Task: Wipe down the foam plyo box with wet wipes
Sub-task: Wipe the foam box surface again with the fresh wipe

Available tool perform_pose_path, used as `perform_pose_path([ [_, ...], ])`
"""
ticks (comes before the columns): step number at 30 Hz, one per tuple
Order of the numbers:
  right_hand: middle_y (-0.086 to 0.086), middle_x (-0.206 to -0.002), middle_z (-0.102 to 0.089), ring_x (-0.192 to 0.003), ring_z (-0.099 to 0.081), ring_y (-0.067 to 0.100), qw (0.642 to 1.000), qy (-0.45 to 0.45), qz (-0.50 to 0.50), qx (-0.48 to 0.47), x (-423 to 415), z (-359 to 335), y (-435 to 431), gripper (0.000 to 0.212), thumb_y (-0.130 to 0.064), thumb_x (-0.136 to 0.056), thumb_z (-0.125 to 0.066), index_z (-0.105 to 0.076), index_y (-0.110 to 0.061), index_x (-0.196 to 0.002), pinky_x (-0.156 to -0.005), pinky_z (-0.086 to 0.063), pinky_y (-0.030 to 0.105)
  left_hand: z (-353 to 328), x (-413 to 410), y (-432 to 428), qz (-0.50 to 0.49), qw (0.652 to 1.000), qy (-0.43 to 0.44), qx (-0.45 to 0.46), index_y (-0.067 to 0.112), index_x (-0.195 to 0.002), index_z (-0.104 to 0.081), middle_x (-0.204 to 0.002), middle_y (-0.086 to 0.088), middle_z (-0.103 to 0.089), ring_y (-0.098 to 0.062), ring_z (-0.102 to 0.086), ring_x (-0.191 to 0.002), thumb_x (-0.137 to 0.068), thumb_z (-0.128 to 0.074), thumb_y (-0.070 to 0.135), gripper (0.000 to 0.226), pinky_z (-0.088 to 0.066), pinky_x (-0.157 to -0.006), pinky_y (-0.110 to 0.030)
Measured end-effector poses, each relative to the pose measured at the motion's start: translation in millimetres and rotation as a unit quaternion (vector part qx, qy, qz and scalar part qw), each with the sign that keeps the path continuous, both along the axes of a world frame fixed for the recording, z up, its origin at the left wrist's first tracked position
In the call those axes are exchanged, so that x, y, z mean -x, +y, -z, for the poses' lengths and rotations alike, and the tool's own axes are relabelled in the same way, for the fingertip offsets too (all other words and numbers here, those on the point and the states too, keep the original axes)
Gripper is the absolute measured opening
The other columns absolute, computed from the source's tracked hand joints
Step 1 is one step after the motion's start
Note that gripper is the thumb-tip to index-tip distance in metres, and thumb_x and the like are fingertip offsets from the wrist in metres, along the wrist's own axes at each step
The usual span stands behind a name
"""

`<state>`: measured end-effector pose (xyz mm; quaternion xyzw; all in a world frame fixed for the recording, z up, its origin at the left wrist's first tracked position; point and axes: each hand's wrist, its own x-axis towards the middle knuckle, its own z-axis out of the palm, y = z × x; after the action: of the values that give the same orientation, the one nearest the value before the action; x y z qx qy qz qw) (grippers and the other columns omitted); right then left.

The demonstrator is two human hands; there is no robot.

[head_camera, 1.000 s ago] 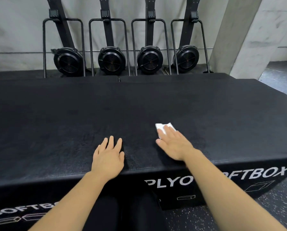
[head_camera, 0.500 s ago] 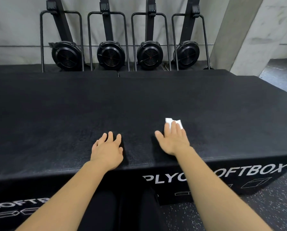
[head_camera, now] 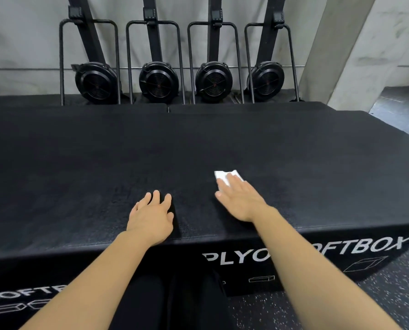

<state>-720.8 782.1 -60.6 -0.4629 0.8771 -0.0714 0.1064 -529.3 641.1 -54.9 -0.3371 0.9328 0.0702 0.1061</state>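
**Nearest.** Speckled dark floor [head_camera: 365, 303], seen at lower right. Two dark-clad legs [head_camera: 151, 303], placed against the front of the box.

**Item 1.** Foam plyo box [head_camera: 79, 163]: black, wide, with a textured top. White lettering [head_camera: 234, 257] is printed on the front face, read as "PLYO" and "OFTBOX", and is partly covered by the right forearm.

**Item 2.** Left hand [head_camera: 151, 217]: laid palm down on the box top near the front edge. The fingers are straight and close together; nothing is held.

**Item 3.** Right hand [head_camera: 241, 201]: laid flat just beyond the left hand, with the fingers extended. The fingertips are pressed onto the wipe; no curl round it is seen.

**Item 4.** Wet wipe [head_camera: 225, 175]: white and folded, lying on the box top right of centre. Its near part is covered by the right fingers and its far corners are exposed.

**Farthest.** Four black fan-wheel machines [head_camera: 158, 82] are stood in a row behind the box, each within a tubular frame. A grey concrete wall [head_camera: 20, 44] is seen behind them, and a slanted pillar [head_camera: 336, 51] at right.
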Motion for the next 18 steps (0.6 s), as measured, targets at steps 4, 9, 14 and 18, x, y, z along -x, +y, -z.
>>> perform_pose_path([
  [4, 0.01, -0.145, -0.028, -0.131, -0.025, 0.032, 0.998, 0.021, 0.062, -0.023, 50.6, -4.4, 26.2, 0.039, -0.03, -0.102, -0.025, -0.038, -0.013, -0.135, -0.102, -0.03, 0.041, -2.8, 1.8, -0.1, 0.003, 1.0, -0.01, 0.004, 0.025, -0.155, -0.002, -0.162, -0.004, 0.002, -0.027, 0.005, -0.149, -0.104, -0.023, 0.035, 0.056, -0.01, -0.12, -0.04],
  [9, 0.013, -0.145, -0.027, -0.13, -0.023, 0.032, 0.986, -0.001, 0.158, -0.052, 74.0, -8.7, 31.1, 0.037, -0.028, -0.101, -0.027, -0.037, -0.013, -0.133, -0.107, -0.026, 0.041, -4.2, 2.5, 0.9, 0.0, 1.0, -0.01, -0.001, 0.025, -0.155, -0.003, -0.162, -0.004, 0.002, -0.027, 0.005, -0.149, -0.104, -0.026, 0.035, 0.057, -0.01, -0.12, -0.042],
  [14, 0.015, -0.159, -0.015, -0.146, -0.011, 0.029, 0.989, 0.007, 0.142, -0.037, 22.6, -7.3, -1.7, 0.068, -0.052, -0.101, -0.021, -0.014, -0.01, -0.155, -0.119, -0.012, 0.041, -5.9, 6.5, 1.5, -0.002, 1.0, -0.021, 0.004, 0.023, -0.155, -0.005, -0.162, -0.006, -0.001, -0.029, 0.001, -0.148, -0.103, -0.028, 0.033, 0.057, -0.015, -0.119, -0.043],
  [18, 0.01, -0.164, 0.005, -0.15, 0.011, 0.025, 0.998, -0.01, 0.047, -0.038, -30.4, -1.3, -30.1, 0.071, -0.054, -0.101, -0.016, 0.0, -0.013, -0.157, -0.121, -0.001, 0.042, -11.4, 11.5, 1.0, -0.007, 0.999, -0.037, 0.011, 0.022, -0.153, -0.012, -0.155, -0.006, -0.017, -0.031, -0.015, -0.143, -0.101, -0.034, 0.033, 0.058, -0.029, -0.112, -0.043],
])
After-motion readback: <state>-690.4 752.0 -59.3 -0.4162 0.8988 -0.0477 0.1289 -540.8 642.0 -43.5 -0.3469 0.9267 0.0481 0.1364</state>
